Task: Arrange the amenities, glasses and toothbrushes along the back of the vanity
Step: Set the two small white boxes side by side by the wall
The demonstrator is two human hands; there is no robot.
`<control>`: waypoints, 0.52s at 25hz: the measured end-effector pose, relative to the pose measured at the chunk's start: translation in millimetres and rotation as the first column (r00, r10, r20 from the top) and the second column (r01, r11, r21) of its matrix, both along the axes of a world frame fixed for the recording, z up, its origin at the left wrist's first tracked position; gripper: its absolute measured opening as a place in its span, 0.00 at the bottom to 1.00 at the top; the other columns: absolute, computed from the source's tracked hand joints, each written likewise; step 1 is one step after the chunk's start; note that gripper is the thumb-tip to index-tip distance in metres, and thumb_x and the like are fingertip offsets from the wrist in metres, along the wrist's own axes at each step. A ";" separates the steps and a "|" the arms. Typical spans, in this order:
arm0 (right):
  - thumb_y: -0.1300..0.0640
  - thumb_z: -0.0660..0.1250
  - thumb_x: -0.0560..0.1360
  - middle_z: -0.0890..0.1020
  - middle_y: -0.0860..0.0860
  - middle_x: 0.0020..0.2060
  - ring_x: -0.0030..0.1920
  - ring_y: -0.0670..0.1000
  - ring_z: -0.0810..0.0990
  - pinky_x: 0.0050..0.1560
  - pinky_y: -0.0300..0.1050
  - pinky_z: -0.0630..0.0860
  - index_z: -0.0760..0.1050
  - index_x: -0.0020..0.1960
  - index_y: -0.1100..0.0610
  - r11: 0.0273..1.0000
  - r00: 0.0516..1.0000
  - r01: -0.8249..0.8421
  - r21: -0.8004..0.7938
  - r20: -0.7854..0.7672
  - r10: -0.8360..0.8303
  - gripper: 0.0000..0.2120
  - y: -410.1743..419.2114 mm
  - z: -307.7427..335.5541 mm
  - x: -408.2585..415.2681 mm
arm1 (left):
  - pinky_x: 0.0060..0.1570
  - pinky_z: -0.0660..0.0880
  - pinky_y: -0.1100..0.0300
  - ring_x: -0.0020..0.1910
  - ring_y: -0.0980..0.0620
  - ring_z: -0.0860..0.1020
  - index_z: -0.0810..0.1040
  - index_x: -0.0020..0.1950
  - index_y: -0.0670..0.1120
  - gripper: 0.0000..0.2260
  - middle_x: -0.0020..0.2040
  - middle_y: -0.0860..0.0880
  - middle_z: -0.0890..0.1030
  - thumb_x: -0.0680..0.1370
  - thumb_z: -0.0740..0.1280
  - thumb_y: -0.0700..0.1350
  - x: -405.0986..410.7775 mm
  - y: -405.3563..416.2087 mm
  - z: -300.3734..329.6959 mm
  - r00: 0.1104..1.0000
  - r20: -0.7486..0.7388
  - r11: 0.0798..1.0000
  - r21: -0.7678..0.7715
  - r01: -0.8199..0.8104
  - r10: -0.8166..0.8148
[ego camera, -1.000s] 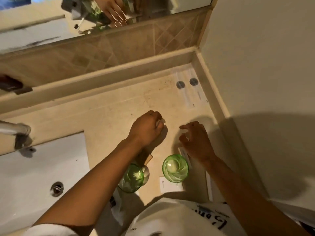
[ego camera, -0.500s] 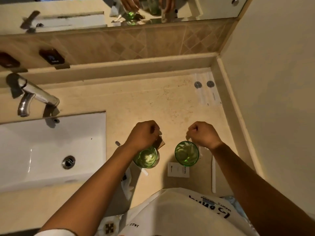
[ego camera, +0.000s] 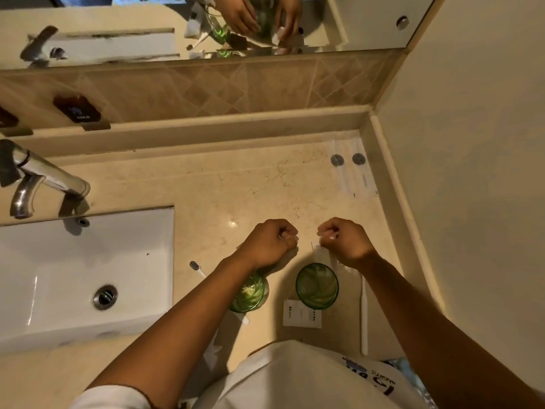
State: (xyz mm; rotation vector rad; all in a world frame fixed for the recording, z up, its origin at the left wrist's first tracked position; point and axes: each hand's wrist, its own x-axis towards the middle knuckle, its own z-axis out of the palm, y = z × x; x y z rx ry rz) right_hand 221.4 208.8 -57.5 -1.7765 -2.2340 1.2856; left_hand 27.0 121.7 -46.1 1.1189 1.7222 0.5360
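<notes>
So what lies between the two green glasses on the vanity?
In the head view, mostly bare countertop separates the left green glass and the right green glass; a white sachet lies just nearer the person.

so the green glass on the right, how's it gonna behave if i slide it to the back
The green glass looks like real glass, so probably fragile and fairly heavy. It stands upright on smooth stone, so it should slide easily, though a high push could tip it. It seems to overlap the white sachet, which might drag along.

Hotel bathroom, beige stone vanity (ego camera: 236, 184) holding a white sink (ego camera: 73, 276), chrome faucet (ego camera: 44, 178) reaching over the sink, mirror (ego camera: 177, 25) running behind it, sachet printed HOTEL (ego camera: 300, 314) and wrapped amenity packets (ego camera: 354, 172) lying right of the sink.
</notes>
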 end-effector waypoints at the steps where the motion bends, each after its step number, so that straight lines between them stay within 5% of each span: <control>1: 0.59 0.67 0.75 0.83 0.49 0.53 0.52 0.50 0.80 0.49 0.38 0.72 0.82 0.57 0.55 0.999 0.998 -0.025 0.048 -0.058 0.028 0.12 4.5 4.3 -2.3 | 0.58 0.76 0.57 0.56 0.51 0.80 0.80 0.62 0.47 0.14 0.58 0.48 0.84 0.77 0.70 0.44 1.4 6.7 -1.9 0.999 0.039 0.999 -0.027 -0.023 0.024; 4: 0.56 0.67 0.76 0.82 0.47 0.53 0.50 0.48 0.81 0.46 0.37 0.75 0.81 0.57 0.53 0.995 0.948 0.093 0.029 -0.307 -0.079 0.11 22.5 9.8 -7.3 | 0.59 0.78 0.51 0.55 0.48 0.82 0.76 0.67 0.47 0.19 0.58 0.48 0.82 0.76 0.72 0.44 5.9 26.2 -3.7 0.977 0.164 0.986 -0.120 -0.116 0.135; 7: 0.55 0.68 0.75 0.82 0.47 0.52 0.51 0.49 0.81 0.44 0.39 0.80 0.80 0.56 0.55 0.976 0.850 0.186 -0.116 -0.479 -0.219 0.11 39.9 3.7 -8.7 | 0.51 0.82 0.47 0.44 0.45 0.84 0.78 0.61 0.41 0.13 0.52 0.42 0.84 0.77 0.71 0.40 5.7 41.4 -2.5 0.884 0.346 0.940 -0.242 -0.240 0.314; 13: 0.63 0.70 0.76 0.81 0.49 0.54 0.56 0.52 0.81 0.52 0.45 0.83 0.79 0.59 0.56 0.892 0.767 0.343 -0.294 -0.461 -0.446 0.13 50.0 -7.1 -17.7 | 0.52 0.82 0.38 0.41 0.41 0.83 0.82 0.55 0.38 0.08 0.48 0.37 0.84 0.77 0.73 0.39 -7.4 63.8 -5.4 0.771 0.415 0.875 -0.275 -0.399 0.482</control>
